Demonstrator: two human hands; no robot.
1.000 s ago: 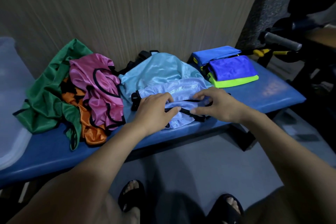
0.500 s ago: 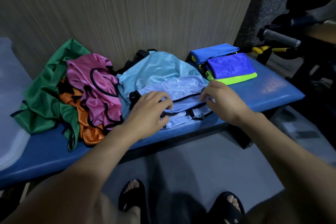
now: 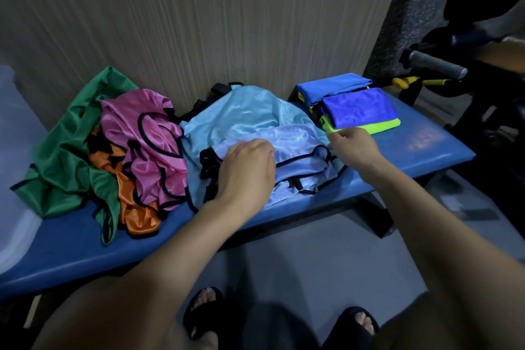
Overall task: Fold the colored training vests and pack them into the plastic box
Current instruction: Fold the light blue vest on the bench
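Center frame: L hand (image 3: 247, 170) lies curled on lilac vest (image 3: 298, 150), R hand (image 3: 352, 145) pinches its right edge. Light-blue vest (image 3: 235, 116) behind. Green (image 3: 65, 156), pink (image 3: 150, 145), orange (image 3: 136, 207) vests heaped at left on blue worktop (image 3: 426, 150). Folded stack (image 3: 358, 108) upper right.
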